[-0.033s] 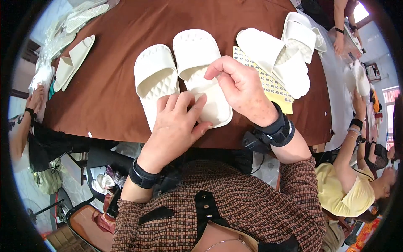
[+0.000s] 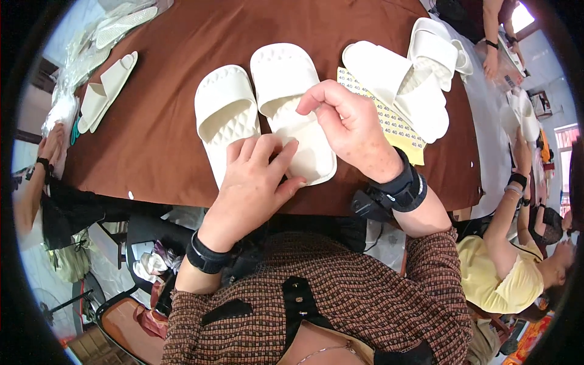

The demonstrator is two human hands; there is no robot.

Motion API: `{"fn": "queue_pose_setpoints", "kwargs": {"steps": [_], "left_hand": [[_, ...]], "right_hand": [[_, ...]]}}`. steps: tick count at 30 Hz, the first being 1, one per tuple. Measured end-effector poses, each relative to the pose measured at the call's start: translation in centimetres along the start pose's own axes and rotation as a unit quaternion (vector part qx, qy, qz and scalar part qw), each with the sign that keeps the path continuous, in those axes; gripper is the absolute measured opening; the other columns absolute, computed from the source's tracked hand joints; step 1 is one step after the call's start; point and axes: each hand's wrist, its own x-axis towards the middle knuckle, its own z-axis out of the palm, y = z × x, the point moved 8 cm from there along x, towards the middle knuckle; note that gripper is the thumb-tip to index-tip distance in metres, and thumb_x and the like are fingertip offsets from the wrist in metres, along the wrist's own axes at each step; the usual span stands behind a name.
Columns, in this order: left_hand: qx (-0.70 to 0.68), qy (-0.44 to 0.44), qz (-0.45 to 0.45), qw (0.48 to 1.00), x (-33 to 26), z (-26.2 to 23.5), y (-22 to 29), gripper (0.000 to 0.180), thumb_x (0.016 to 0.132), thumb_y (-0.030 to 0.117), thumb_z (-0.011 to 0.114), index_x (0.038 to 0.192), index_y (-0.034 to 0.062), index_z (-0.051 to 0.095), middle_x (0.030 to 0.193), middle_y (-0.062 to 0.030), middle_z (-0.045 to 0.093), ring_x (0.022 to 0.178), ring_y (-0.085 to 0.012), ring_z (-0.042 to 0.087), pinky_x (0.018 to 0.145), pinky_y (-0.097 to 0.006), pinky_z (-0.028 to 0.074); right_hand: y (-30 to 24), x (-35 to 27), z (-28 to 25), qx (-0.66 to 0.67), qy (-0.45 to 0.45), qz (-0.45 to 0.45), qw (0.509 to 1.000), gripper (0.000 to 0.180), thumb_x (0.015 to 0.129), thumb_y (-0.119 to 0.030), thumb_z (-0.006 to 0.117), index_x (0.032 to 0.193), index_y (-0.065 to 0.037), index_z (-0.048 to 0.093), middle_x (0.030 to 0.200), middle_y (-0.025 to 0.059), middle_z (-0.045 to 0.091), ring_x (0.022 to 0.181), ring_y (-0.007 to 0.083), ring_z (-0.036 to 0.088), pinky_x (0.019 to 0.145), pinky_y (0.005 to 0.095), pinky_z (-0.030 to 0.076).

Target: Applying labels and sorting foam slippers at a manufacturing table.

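Two white slippers lie side by side on the brown cloth before me, the left slipper and the right slipper, their toes pointing away. My left hand rests over the heel ends of both, fingers bent and thumb apart, with nothing visible in it. Above the right slipper's insole, my right hand is curled, index finger bent toward the thumb. Whatever it may pinch is hidden. Right of that hand, a yellow sheet of small printed labels lies partly under another white slipper.
More white slippers are heaped at the far right. A folded-looking white slipper and plastic-wrapped ones lie on the left. A co-worker in yellow holds up white slippers at the right; another person's hand is at the left edge.
The white slippers in the co-worker's hand at the right have shifted and turned slightly. My own hands and the pair before me stay practically where they were.
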Motion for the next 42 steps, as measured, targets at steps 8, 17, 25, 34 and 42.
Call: {"fn": "queue_pose_setpoints", "kwargs": {"steps": [8,17,25,34,42], "left_hand": [[-0.052,0.094,0.003,0.994,-2.1,-4.8,-1.5,0.031,0.077,0.009,0.075,0.106,0.0030,0.067,0.107,-0.0092,0.062,0.102,-0.0296,0.057,0.094,-0.043,0.040],[-0.056,0.171,-0.104,0.978,-3.3,-7.6,-10.4,0.029,0.085,0.005,0.067,0.114,0.0000,0.064,0.116,-0.0157,0.063,0.104,-0.0331,0.060,0.088,-0.038,0.050],[-0.253,0.042,-0.146,0.956,-0.5,-6.5,-15.3,0.050,0.085,0.005,0.068,0.133,-0.0010,0.053,0.119,-0.0131,0.062,0.089,-0.0204,0.063,0.079,-0.031,0.053],[-0.174,-0.045,-0.082,0.980,-0.1,-5.8,-14.2,0.068,0.079,0.024,0.075,0.137,0.0002,0.048,0.123,-0.0195,0.055,0.098,-0.0291,0.062,0.088,-0.036,0.052],[-0.096,0.018,-0.208,0.973,-5.5,-8.2,-14.2,0.083,0.074,0.034,0.080,0.143,0.0068,0.042,0.119,-0.0208,0.053,0.102,-0.0346,0.061,0.090,-0.042,0.050]], "right_hand": [[-1.8,0.2,-1.2,0.026,0.011,0.022,0.999,0.017,0.090,0.006,0.048,0.096,-0.003,0.062,0.082,0.0045,0.067,0.070,0.0092,0.061,0.063,0.0245,0.048],[-6.2,1.1,-4.7,-0.001,-0.015,0.000,1.000,0.019,0.090,0.009,0.050,0.102,0.000,0.061,0.091,0.0034,0.065,0.084,0.0085,0.063,0.075,0.0231,0.050],[-4.6,6.1,-4.9,-0.125,-0.055,0.023,0.990,0.017,0.089,-0.003,0.058,0.106,0.000,0.061,0.096,0.0071,0.066,0.087,0.0139,0.062,0.077,0.0275,0.050],[4.4,6.8,1.3,-0.173,-0.260,0.033,0.949,0.058,0.083,-0.023,0.074,0.132,-0.001,0.054,0.116,0.0114,0.063,0.097,0.0196,0.059,0.086,0.0316,0.048],[3.5,7.6,1.6,-0.154,-0.274,0.093,0.945,0.061,0.074,-0.026,0.080,0.124,0.003,0.059,0.102,0.0108,0.066,0.095,0.0178,0.061,0.085,0.0307,0.049]]}}
